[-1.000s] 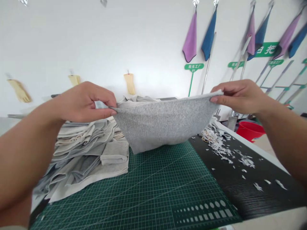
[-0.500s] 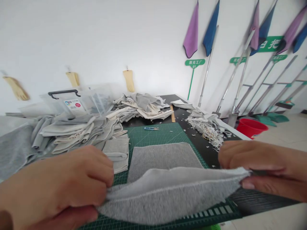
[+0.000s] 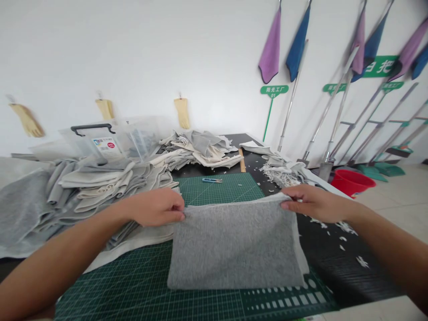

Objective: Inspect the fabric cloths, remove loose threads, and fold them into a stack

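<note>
A grey cloth [image 3: 234, 247] with a pale edge hangs down over the green cutting mat [image 3: 133, 285]. Its upper left corner is pinched in my left hand [image 3: 158, 207], and the upper right corner is between the thumb and fingers of my right hand [image 3: 309, 203]. The top edge is stretched between both hands. The other grey piece that lay on the mat is hidden behind this cloth. A small blue tool [image 3: 211, 180] lies near the mat's far edge.
Piled grey and cream cloths [image 3: 103, 187] lie at the left, with a clear plastic box [image 3: 90, 142] behind. More cloths [image 3: 200, 149] are heaped at the back. White scraps [image 3: 284, 174] litter the black table [image 3: 337, 267]. A red bucket [image 3: 352, 182] stands at the right.
Both hands have moved forward, away from me, and closer together. The cloth, folded open near me before, now hangs flat and covers the piece on the mat.
</note>
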The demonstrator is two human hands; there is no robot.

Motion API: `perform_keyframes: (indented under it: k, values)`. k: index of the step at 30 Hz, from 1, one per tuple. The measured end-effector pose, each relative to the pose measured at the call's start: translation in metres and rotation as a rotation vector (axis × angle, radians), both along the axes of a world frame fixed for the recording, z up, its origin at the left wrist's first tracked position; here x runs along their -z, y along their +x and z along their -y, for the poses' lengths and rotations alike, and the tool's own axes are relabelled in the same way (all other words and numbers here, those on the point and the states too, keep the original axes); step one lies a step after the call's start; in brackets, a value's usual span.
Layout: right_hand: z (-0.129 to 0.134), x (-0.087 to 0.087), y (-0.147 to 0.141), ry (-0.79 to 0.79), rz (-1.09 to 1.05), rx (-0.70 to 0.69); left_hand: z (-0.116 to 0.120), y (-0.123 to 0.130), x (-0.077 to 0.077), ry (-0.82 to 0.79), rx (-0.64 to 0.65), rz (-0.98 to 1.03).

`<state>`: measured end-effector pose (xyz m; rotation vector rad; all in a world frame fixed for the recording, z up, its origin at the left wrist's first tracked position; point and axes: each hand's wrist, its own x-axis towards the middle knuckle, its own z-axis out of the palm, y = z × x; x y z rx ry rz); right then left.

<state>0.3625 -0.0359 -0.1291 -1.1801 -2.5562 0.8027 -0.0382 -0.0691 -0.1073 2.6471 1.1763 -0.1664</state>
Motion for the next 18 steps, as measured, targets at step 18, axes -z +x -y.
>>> perform_keyframes:
  k: [18]
  values:
    - [-0.087,0.126,-0.015,0.046,0.006,0.191,-0.084,0.001,0.106,-0.079,-0.206,-0.066]
